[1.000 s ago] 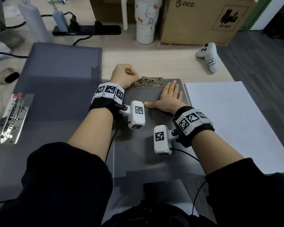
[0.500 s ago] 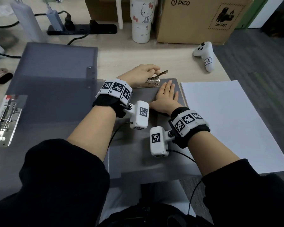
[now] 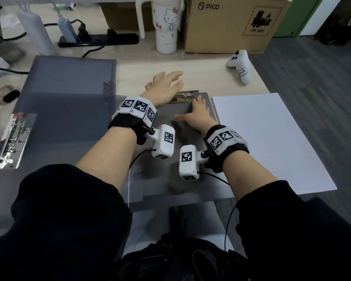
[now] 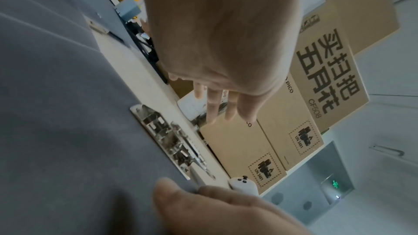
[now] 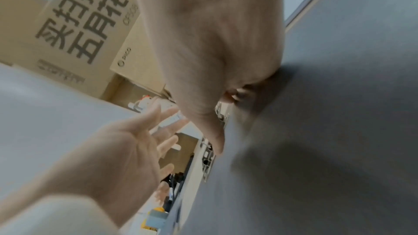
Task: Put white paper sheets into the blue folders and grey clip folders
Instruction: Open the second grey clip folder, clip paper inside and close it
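A grey clip folder (image 3: 164,179) lies flat in front of me, its metal clip (image 3: 184,96) at the far edge. My right hand (image 3: 197,113) presses palm-down on the folder just below the clip, fingers straight. My left hand (image 3: 168,82) hovers above and behind the clip with fingers spread, holding nothing; the left wrist view shows its fingers (image 4: 217,108) straight above the clip (image 4: 172,142). A stack of white paper sheets (image 3: 267,138) lies right of the folder. No paper shows on the folder.
A larger grey folder (image 3: 65,94) lies open on the left, with a lever-arch clip (image 3: 14,140). Behind are a white mug (image 3: 166,25), a cardboard box (image 3: 231,23), a power strip (image 3: 97,40) and a white controller (image 3: 240,65). The paper overhangs the desk's right edge.
My left hand pinched the clip's lever, swung it over, then let go and lifted with fingers spread. The right hand stayed flat on the folder.
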Available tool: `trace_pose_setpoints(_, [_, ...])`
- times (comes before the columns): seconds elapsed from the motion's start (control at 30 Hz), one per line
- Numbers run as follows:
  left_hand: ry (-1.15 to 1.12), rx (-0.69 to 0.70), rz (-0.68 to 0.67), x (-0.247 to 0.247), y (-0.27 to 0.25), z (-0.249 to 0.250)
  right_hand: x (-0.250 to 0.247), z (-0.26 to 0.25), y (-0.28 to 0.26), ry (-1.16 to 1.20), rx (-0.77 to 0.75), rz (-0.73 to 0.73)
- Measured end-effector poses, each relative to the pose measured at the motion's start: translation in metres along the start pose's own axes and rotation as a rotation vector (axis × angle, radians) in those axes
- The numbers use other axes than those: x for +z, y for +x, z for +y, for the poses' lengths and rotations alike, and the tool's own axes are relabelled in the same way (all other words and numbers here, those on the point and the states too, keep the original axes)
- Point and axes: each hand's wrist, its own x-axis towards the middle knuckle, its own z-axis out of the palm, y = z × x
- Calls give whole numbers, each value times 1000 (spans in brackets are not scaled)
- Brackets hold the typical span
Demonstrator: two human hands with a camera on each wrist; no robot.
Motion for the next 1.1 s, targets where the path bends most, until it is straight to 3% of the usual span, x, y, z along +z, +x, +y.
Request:
trace_pose_setpoints(0.2, [-178,65,87,-4,-23,10,-26,15,-34,479,-7,76])
trace_pose_setpoints(0.43, [-227,77,-54,26,-57,31,-56,39,-98,666,0,-38])
trace_pose_setpoints(0.63, [-124,86,-182,78,-79,64,-71,80,-132,621,-1,26])
trace_pose_setpoints(0.77, [-141,101,-141,110,-87,90,-81,113,-134,542,32,315])
trace_pose_setpoints(0.9, [-162,113,-100,133,-85,107,-93,148,-132,271,129,610])
trace_pose_setpoints(1.0, [-175,101,-76,146,-81,116,-100,171,-130,134,199,627])
trace_pose_setpoints(1.1, [-184,65,-87,157,-73,120,-104,188,-125,-50,320,529])
